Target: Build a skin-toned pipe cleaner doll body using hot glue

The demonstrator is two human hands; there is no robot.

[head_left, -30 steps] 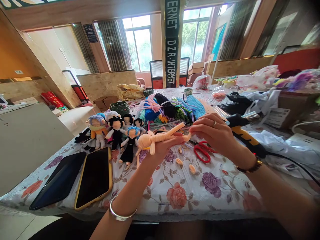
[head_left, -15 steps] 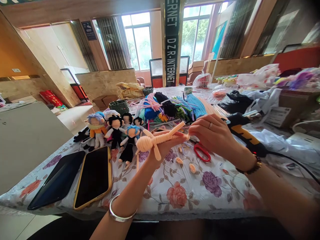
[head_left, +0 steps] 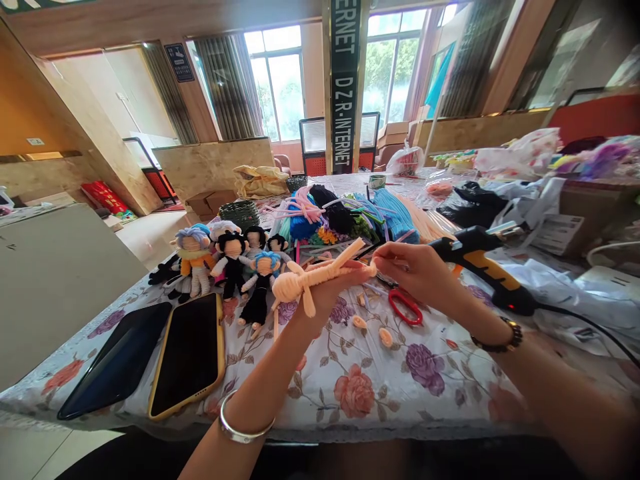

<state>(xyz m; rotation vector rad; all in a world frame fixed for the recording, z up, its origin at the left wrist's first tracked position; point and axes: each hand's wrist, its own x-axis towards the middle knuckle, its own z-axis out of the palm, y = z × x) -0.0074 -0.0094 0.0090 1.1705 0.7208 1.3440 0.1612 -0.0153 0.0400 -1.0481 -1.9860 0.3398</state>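
Note:
A peach pipe-cleaner doll body with a round head, two arms and two legs lies across my left hand, whose fingers are closed around it from below. One leg sticks up free. My right hand pinches the tip of the other leg beside the left fingertips. Red-handled scissors rest just under my right hand. Two small peach coils lie on the floral tablecloth in front of them. Finished dolls, several of them, stand left of the doll body.
A black and yellow hot glue gun with its cord lies at right. Bundles of coloured pipe cleaners are heaped behind my hands. Two phones sit at left, one in a yellow case. Cardboard box and plastic bags fill the right side.
My right hand has turned at the wrist and its fingers have dipped slightly, still at the leg's tip. The left hand and doll body have barely moved.

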